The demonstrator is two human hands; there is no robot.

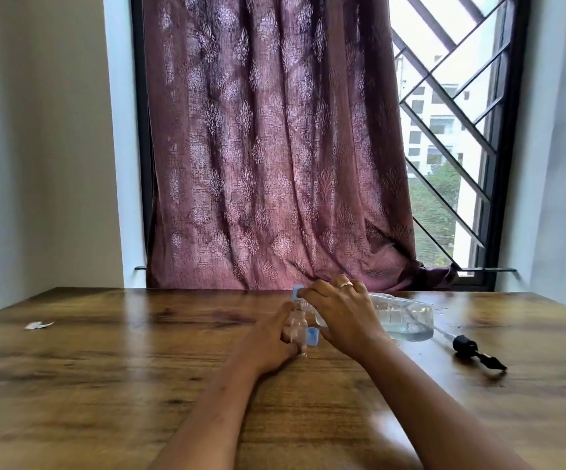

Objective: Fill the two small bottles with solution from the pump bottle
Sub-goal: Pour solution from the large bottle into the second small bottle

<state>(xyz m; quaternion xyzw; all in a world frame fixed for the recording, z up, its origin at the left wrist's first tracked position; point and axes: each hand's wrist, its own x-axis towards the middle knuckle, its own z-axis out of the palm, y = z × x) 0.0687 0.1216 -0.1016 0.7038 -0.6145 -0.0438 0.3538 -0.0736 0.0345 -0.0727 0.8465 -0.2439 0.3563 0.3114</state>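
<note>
My right hand (340,315) grips a large clear bottle (407,317) tipped nearly flat, its neck pointing left and some pale liquid pooled in its base. My left hand (274,340) is closed around a small clear bottle (297,329) standing on the wooden table (105,368), right under the big bottle's neck. A blue cap (312,336) stands on the table beside the small bottle. Another blue cap (297,293) shows at my right fingertips; what it sits on is hidden. The black pump head with its tube (474,351) lies to the right.
A small white scrap (37,324) lies at the table's left. A patterned maroon curtain (274,147) hangs behind the table's far edge, with a barred window (451,130) to its right. Walls close in on both sides.
</note>
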